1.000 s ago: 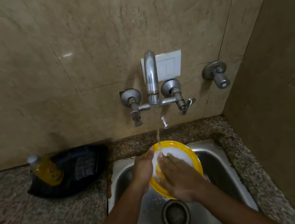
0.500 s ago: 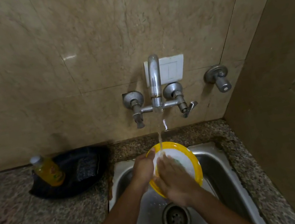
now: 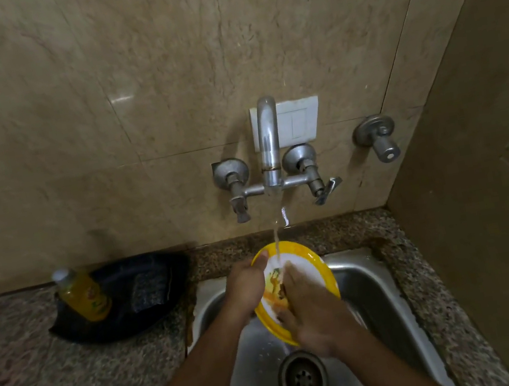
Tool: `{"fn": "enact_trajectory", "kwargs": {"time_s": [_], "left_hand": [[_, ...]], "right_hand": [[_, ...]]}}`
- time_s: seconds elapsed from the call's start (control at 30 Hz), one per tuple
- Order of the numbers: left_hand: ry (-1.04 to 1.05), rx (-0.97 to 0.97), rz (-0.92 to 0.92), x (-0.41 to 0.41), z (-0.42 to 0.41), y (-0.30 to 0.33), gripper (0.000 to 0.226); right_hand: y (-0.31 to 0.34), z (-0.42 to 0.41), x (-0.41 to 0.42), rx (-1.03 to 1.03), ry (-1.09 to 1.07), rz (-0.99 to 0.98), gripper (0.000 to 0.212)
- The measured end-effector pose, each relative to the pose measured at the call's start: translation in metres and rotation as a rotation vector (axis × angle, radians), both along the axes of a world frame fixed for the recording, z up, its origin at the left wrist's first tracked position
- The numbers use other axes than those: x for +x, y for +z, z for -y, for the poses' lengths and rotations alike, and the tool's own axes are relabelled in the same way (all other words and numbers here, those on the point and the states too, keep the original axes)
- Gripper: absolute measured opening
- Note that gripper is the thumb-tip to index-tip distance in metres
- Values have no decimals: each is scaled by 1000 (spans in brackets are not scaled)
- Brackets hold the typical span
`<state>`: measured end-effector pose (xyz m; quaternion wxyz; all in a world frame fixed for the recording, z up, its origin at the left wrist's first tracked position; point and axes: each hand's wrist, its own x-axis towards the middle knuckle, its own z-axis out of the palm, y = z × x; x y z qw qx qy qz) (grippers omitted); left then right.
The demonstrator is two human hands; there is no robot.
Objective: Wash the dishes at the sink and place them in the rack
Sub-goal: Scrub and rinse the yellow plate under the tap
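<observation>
Plate (image 3: 308,263) in left hand (image 3: 245,287) grip

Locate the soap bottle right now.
In the head view the soap bottle is on the left, on the counter against the wall, leaning in the near-left part of a black tray left of the sink.

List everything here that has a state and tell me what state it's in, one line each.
Tap: running, water falling onto the plate.
Plate: tilted over the sink, wet, orange residue on its face.
Left hand: grips the plate's rim.
Right hand: fingers flat, rubbing the plate's face.
Drain: uncovered.
Bottle: capped, upright in the black tray.
</observation>
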<state>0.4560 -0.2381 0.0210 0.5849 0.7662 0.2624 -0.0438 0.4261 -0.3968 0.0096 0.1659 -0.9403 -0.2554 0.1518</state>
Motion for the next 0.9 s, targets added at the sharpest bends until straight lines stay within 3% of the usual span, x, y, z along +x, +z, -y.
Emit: {"fn": "enact_trajectory", "kwargs": {"time_s": [0.07, 0.17, 0.27, 0.33, 0.43, 0.5, 0.63, 0.73, 0.8, 0.9], "left_hand": [[8, 18, -9, -1, -3, 2, 44], [11, 2, -17, -7, -7, 2, 44], [-26, 49, 34, -3, -5, 17, 39], [-15, 82, 45, -5, -9, 21, 38], [-7, 95, 4, -14, -18, 19, 30], [-29, 99, 1, -14, -20, 21, 37], [-27, 166, 14, -11, -25, 20, 37], [-8, 128, -36, -18, -30, 14, 38], [-37, 157, -3, -16, -23, 22, 41], [-91, 301, 20, -9, -16, 36, 39]], "right_hand": [[3, -6, -11, 7, 17, -63, 79], [-4, 1, 4, -16, 173, 70, 71], [-7, -2, 5, 62, 59, 124, 69], [-1, -14, -6, 81, 16, 43, 75], [-1, -8, 0, 28, 152, 136, 73], [-11, -5, 8, 51, 155, 259, 65], [-16, -18, -8, 53, 72, 59, 87], [-18, -9, 8, 42, 247, 246, 67], [-23, -6, 14, 107, 181, 335, 67], [-20, -19, -2, 146, 41, 161, 77]]}}
